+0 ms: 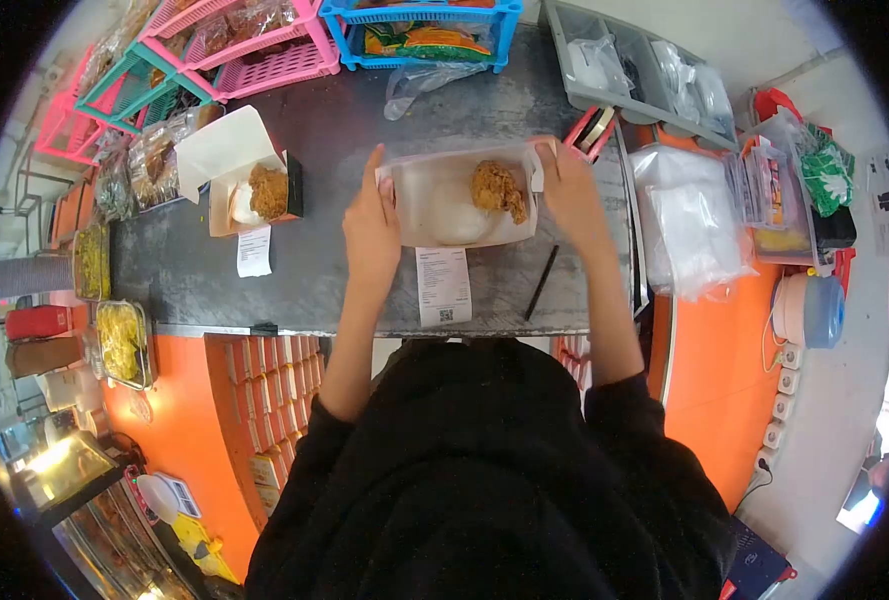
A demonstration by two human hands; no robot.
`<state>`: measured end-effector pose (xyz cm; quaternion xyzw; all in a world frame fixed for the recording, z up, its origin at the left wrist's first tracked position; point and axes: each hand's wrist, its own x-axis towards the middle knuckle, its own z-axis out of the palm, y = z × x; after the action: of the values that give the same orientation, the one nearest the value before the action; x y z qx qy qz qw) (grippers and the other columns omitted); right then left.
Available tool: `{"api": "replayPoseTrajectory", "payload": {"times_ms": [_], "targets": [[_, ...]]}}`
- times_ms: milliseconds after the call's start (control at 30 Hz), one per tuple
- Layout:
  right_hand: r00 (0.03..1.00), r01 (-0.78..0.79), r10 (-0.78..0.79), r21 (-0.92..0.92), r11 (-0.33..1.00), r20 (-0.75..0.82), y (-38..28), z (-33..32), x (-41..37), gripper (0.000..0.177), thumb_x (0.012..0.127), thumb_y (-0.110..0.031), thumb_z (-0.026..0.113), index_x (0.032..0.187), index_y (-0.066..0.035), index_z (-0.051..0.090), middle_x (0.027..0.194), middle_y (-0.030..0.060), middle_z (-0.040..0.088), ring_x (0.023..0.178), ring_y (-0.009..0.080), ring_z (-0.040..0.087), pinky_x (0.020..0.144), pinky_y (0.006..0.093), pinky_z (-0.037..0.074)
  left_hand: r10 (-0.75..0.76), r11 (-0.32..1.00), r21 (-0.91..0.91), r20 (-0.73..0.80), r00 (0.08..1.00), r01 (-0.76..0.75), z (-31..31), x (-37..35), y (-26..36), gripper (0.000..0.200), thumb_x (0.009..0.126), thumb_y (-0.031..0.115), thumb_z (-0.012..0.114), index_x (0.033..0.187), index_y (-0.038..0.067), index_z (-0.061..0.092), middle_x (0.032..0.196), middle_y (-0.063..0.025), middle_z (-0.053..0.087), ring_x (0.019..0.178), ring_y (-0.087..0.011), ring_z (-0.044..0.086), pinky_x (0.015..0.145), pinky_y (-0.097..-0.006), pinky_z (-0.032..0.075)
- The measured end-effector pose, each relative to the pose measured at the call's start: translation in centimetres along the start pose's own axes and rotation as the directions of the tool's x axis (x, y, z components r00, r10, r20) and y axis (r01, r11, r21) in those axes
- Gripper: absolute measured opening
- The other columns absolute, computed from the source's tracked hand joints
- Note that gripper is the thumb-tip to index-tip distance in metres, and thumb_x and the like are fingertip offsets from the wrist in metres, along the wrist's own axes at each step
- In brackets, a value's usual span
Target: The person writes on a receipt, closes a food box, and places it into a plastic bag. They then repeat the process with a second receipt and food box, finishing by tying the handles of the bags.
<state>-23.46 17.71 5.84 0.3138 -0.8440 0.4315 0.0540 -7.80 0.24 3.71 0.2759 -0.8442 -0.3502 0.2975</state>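
Observation:
My left hand (371, 228) and my right hand (568, 190) grip the two short ends of a white open box (429, 205) over the dark counter. Inside the box, a piece of fried chicken (498, 190) lies at the right, beside a pale round mound, perhaps wrapped rice (454, 217). A printed receipt (444, 287) hangs or lies at the box's near edge. To the left stands a second box (226, 150) with its lid up, holding fried chicken (268, 191) and a white item, with another receipt (254, 251) in front.
A black stick or pen (542, 283) lies right of the receipt. Blue (509, 30) and pink (279, 70) racks stand at the back. A grey divided tray (632, 100) is back right, above a stack of clear plastic bags (686, 215). A yellow-filled container (122, 342) sits left.

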Motion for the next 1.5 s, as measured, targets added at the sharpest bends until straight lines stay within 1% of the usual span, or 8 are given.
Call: {"api": "replayPoseTrajectory", "payload": {"times_ms": [67, 567, 767, 867, 967, 1133, 1267, 1500], "targets": [[0.913, -0.157, 0.200, -0.147, 0.977, 0.355, -0.7, -1.9, 1.6, 0.029, 0.095, -0.026, 0.041, 0.106, -0.005, 0.058, 0.089, 0.0198, 0.060, 0.086, 0.0363, 0.057, 0.077, 0.0376, 0.044, -0.047, 0.999, 0.013, 0.069, 0.997, 0.046, -0.7, 0.4, -0.4, 0.036, 0.094, 0.015, 0.041, 0.130, 0.014, 0.043, 0.085, -0.0247, 0.059, 0.076, -0.0414, 0.058, 0.065, -0.0447, 0.044], [0.839, 0.093, 0.056, -0.245, 0.965, 0.542, -0.9, -4.4, 2.0, 0.026, 0.089, -0.012, 0.046, 0.112, -0.011, 0.058, 0.098, 0.0166, 0.062, 0.092, 0.0335, 0.060, 0.077, 0.0364, 0.046, -0.079, 0.996, -0.022, 0.216, 0.973, 0.085, -1.5, 1.1, 0.1, 0.033, 0.096, 0.015, 0.036, 0.127, 0.008, 0.044, 0.093, -0.0245, 0.059, 0.084, -0.0386, 0.060, 0.074, -0.0407, 0.045], [0.999, -0.054, 0.054, 0.189, 0.980, 0.006, 0.8, 1.3, -4.3, 0.029, 0.088, -0.005, 0.042, 0.116, -0.007, 0.050, 0.100, 0.0164, 0.061, 0.095, 0.0336, 0.060, 0.079, 0.0332, 0.045, 0.233, 0.971, -0.062, 0.015, 0.972, -0.232, 1.1, -1.5, -1.3, 0.049, 0.084, -0.004, 0.038, 0.131, 0.008, 0.040, 0.103, -0.0224, 0.054, 0.100, -0.0378, 0.052, 0.087, -0.0400, 0.041], [0.913, -0.386, 0.339, 0.211, 0.898, 0.229, -1.1, -0.6, -2.8, 0.029, 0.088, -0.004, 0.041, 0.116, -0.007, 0.049, 0.105, 0.0171, 0.058, 0.100, 0.0321, 0.058, 0.085, 0.0332, 0.043, 0.019, 0.983, -0.182, 0.246, 0.969, 0.027, -0.5, -1.9, -1.1, 0.038, 0.094, 0.011, 0.036, 0.131, 0.004, 0.040, 0.124, -0.0226, 0.046, 0.118, -0.0347, 0.042, 0.100, -0.0403, 0.031], [0.963, -0.231, 0.188, 0.234, 0.944, 0.195, 1.2, 0.3, -4.9, 0.032, 0.089, -0.008, 0.044, 0.120, -0.006, 0.046, 0.115, 0.0177, 0.053, 0.108, 0.0309, 0.053, 0.092, 0.0339, 0.039, 0.249, 0.954, 0.087, 0.310, 0.918, -0.288, -0.5, -1.9, -3.1, 0.055, 0.081, 0.000, 0.046, 0.134, 0.003, 0.034, 0.122, -0.0225, 0.045, 0.120, -0.0396, 0.038, 0.101, -0.0431, 0.030], [0.927, -0.040, -0.016, 0.142, 0.989, 0.373, 3.3, -0.6, -6.4, 0.059, 0.085, -0.021, 0.057, 0.135, -0.005, 0.029, 0.137, 0.0177, 0.035, 0.125, 0.0309, 0.038, 0.102, 0.0351, 0.030, 0.436, 0.900, -0.157, 0.306, 0.846, -0.407, -0.9, -2.5, -4.8, 0.070, 0.087, 0.040, 0.047, 0.137, -0.004, 0.023, 0.138, -0.0247, 0.032, 0.131, -0.0402, 0.027, 0.106, -0.0415, 0.024], [0.844, -0.232, 0.029, 0.315, 0.920, 0.536, 3.3, -0.7, -5.9, 0.089, 0.074, -0.030, 0.071, 0.142, -0.009, 0.018, 0.146, 0.0214, 0.019, 0.135, 0.0330, 0.020, 0.109, 0.0401, 0.020, 0.302, 0.906, -0.387, 0.313, 0.900, -0.170, 0.1, -2.6, -5.0, 0.070, 0.090, 0.045, 0.039, 0.137, -0.003, 0.022, 0.140, -0.0248, 0.030, 0.130, -0.0403, 0.029, 0.106, -0.0426, 0.024], [0.899, -0.053, -0.053, 0.229, 0.972, 0.436, 2.3, -0.1, -6.4, 0.073, 0.077, -0.018, 0.068, 0.139, -0.012, 0.029, 0.145, 0.0177, 0.023, 0.131, 0.0329, 0.029, 0.103, 0.0381, 0.030, 0.293, 0.896, -0.419, 0.317, 0.902, -0.143, 0.5, -3.0, -6.4, 0.067, 0.088, 0.042, 0.044, 0.134, -0.004, 0.028, 0.138, -0.0244, 0.034, 0.128, -0.0385, 0.033, 0.106, -0.0412, 0.024]]}}
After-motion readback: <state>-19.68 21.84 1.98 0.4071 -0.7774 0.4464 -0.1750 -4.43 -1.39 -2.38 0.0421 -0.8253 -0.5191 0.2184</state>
